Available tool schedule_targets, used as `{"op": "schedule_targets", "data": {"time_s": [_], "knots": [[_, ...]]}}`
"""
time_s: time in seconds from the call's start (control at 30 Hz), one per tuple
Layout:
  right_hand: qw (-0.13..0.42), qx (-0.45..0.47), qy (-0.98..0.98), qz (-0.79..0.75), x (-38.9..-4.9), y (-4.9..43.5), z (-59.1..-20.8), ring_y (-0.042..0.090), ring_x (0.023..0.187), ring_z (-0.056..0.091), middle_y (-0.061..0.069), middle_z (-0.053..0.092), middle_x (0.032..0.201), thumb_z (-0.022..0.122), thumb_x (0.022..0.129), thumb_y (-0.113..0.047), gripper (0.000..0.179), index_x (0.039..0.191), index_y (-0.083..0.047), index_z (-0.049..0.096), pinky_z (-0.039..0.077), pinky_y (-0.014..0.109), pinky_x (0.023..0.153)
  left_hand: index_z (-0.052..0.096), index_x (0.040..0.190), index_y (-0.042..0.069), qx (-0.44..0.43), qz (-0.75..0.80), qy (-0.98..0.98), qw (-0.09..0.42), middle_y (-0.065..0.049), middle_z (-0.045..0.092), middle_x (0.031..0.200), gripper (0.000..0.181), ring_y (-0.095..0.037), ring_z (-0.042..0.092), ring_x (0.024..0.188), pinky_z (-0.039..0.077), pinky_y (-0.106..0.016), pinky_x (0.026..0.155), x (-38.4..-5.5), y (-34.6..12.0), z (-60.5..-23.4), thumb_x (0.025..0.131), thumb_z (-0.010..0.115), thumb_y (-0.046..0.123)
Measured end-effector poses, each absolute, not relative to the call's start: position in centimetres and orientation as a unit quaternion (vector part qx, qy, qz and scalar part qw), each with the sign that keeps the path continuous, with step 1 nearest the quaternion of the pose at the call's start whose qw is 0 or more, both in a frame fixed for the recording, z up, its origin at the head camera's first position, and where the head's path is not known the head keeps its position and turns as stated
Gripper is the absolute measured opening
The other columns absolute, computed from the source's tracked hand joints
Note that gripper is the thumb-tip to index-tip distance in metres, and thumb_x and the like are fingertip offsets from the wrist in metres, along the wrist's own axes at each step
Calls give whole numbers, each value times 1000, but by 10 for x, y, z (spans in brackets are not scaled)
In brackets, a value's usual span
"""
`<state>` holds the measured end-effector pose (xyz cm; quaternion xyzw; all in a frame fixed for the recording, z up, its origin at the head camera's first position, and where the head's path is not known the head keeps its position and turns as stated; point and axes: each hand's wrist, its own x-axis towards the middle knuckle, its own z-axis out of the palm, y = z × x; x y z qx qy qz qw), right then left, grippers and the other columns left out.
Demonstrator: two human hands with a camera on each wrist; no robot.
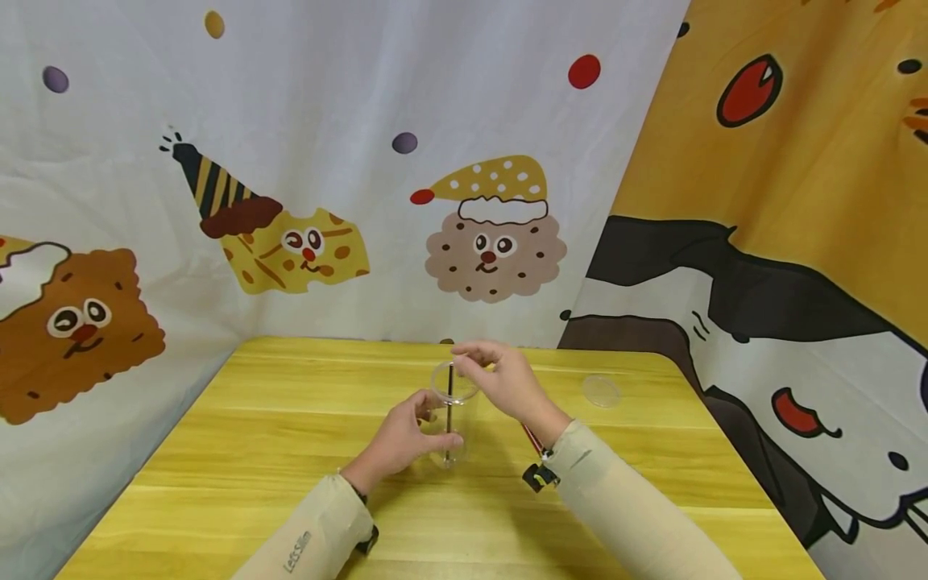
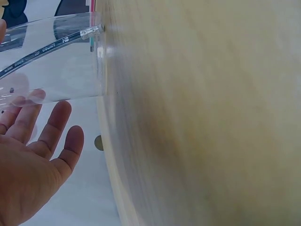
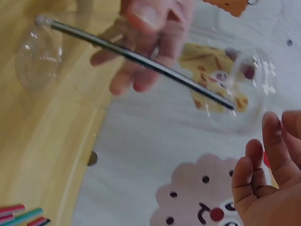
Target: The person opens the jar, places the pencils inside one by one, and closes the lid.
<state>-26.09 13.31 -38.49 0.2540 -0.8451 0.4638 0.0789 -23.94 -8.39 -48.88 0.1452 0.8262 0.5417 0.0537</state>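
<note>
A clear plastic jar [image 1: 460, 420] stands upright on the table, its round mouth uncovered. Inside leans a dark pencil [image 2: 51, 47] marked HB, its lower end at the jar's bottom. My left hand [image 1: 406, 439] holds the jar from the left, with the thumb on the near side and fingers around the far side. Just over the jar's rim [image 3: 270, 80] is my right hand [image 1: 507, 383], its fingers loosely bent. Nothing sits between those fingertips, and the pencil's upper end is apart from them in the right wrist view.
A clear round lid [image 1: 601, 391] lies on the table [image 1: 312, 362] at the right. Several coloured pencils [image 3: 23, 216], red and green among them, lie right of the jar, partly hidden by my right forearm. A printed cloth [image 1: 348, 105] hangs behind the table.
</note>
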Motion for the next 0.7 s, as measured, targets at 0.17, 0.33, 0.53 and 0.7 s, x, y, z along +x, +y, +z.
{"op": "schedule_targets", "data": {"time_s": [0.17,0.33,0.53,0.7], "knots": [[114,232,-824,503,-270,150,-381,13,88,68,9,80,103,67,108,-28,25,128,-16,76,54,26,74,63,136,27,144,540,828,50,-1,67,138,68,-37,60,128,56,-50,99,-240,-84,-488,81,92,53],[98,197,-826,519,-277,171,-388,9,83,66,16,79,106,67,108,-24,26,128,-10,76,54,25,74,63,136,26,144,540,828,52,-9,66,141,62,-37,59,128,55,-50,97,-241,-83,-488,84,93,45],[50,158,-842,514,-285,201,-406,17,100,73,13,79,110,66,109,-31,29,130,-13,74,60,36,89,63,136,27,137,543,827,59,-12,65,142,64,-36,59,127,55,-47,95,-240,-83,-489,83,93,47],[4,128,-863,488,-293,228,-426,24,108,74,10,77,117,65,109,-36,35,134,-13,72,60,46,90,62,137,27,135,543,826,63,-12,64,143,63,-34,59,128,56,-49,96,-239,-83,-488,84,92,46]]}}
